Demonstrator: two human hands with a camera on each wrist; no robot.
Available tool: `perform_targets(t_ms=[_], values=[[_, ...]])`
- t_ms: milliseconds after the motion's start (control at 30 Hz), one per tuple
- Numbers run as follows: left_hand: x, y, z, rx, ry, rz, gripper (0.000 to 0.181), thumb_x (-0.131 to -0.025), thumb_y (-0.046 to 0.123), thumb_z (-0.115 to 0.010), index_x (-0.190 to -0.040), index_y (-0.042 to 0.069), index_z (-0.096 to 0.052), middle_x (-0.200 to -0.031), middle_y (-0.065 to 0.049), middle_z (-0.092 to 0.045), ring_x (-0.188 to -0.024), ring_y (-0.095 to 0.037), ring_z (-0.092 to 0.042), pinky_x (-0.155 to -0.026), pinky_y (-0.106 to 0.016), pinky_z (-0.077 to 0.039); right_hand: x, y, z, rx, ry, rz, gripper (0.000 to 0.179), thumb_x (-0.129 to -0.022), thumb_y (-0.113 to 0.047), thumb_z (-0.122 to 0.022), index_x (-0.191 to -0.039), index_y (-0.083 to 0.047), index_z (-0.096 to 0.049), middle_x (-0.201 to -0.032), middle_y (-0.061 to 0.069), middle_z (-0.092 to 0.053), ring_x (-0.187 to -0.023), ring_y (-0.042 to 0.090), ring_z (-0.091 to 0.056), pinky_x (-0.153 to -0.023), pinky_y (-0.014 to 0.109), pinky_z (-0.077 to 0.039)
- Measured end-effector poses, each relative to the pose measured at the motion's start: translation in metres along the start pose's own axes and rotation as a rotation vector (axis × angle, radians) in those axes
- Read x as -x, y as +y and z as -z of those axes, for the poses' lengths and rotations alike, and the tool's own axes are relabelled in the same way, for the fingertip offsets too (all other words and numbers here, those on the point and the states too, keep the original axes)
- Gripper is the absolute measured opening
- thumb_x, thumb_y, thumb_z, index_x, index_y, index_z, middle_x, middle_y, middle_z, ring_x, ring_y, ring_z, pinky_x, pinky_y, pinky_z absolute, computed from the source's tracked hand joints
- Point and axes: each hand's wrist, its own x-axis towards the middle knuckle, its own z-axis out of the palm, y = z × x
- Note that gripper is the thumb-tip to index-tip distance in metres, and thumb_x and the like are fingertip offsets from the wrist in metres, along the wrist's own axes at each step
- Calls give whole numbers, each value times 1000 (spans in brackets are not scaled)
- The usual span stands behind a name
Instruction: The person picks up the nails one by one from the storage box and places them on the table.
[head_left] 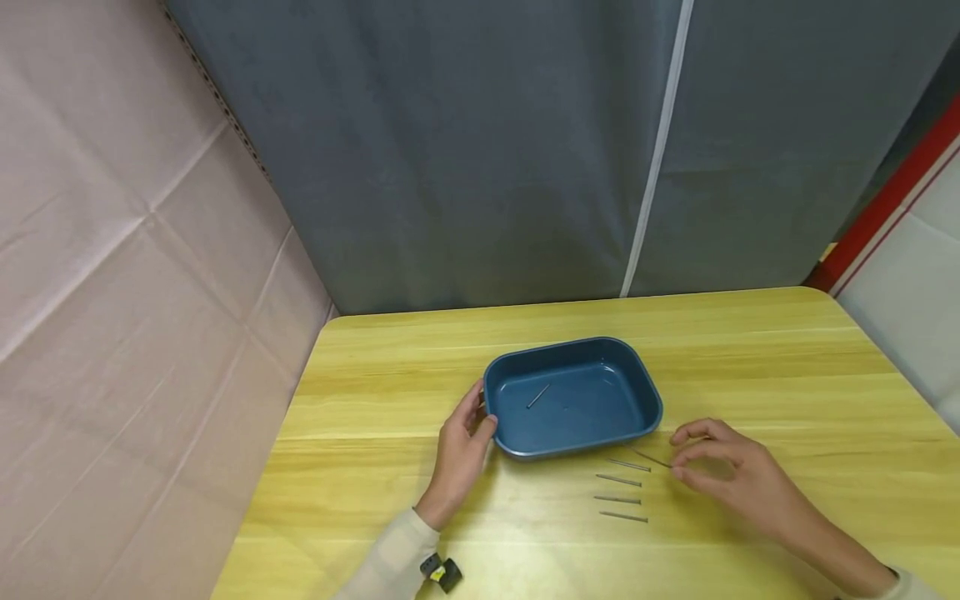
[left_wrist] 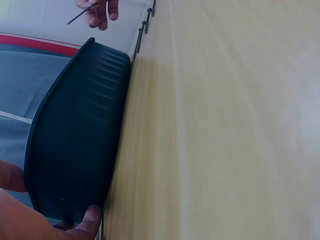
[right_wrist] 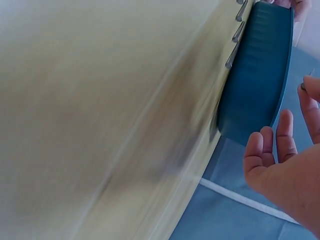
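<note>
A blue rectangular tray (head_left: 592,417) sits on the table, with one nail (head_left: 537,396) lying inside on its left half. My left hand (head_left: 459,457) holds the tray's left end; in the left wrist view its fingers are against the tray's end wall (left_wrist: 75,135). Between thumb and index finger my right hand (head_left: 738,477) pinches another nail (head_left: 652,458), just off the tray's front right corner and above the table. Several nails (head_left: 618,480) lie in a rough row in front of the tray, pointing left. The right wrist view shows only the pinched nail's head (right_wrist: 303,86) clearly.
The light wooden table (head_left: 375,392) ends at a grey curtain (head_left: 480,167) behind the tray. A pale padded wall (head_left: 135,333) stands on the left, and a white panel with a red band (head_left: 892,208) on the right. A black device (head_left: 442,573) is on my left wrist.
</note>
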Motion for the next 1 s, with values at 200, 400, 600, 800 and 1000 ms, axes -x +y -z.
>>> perform_targets(t_ms=[200,400,600,800,1000], values=[[0,0,0,5,-4,1,61,-108,0,-58,-167,5,-45,-157,-21,-60,-141,-40,-60,-122,-51,-49,8,7,8,13,-8,5,38,-79,15,-89,-95,-19,-85,-119,-2,-71,-115,-1,-60,-100,2,-44],[0,0,0,7,-4,1,61,-108,0,-58,-167,5,-45,-156,-22,-60,-141,-41,-61,-121,-50,-50,14,18,13,3,-12,12,40,-76,20,-88,-93,-17,-85,-118,-5,-71,-116,-3,-57,-95,1,-46],[0,1,-1,-6,6,6,61,-108,0,-59,-167,3,-44,-157,-21,-60,-141,-40,-61,-120,-50,-51,16,27,15,45,0,42,45,-70,21,-90,-90,-19,-84,-114,-6,-72,-113,-2,-57,-97,0,-43],[0,1,-1,-2,10,8,62,-107,-1,-59,-167,3,-45,-157,-21,-60,-140,-40,-61,-121,-52,-50,15,33,14,99,5,81,47,-67,20,-92,-88,-21,-84,-111,-5,-72,-110,-3,-56,-92,0,-46],[0,2,0,9,5,5,62,-108,0,-59,-167,4,-44,-157,-22,-60,-141,-41,-61,-123,-54,-47,13,37,12,163,6,83,47,-66,17,-94,-87,-24,-84,-107,-1,-72,-108,-3,-55,-88,0,-46]])
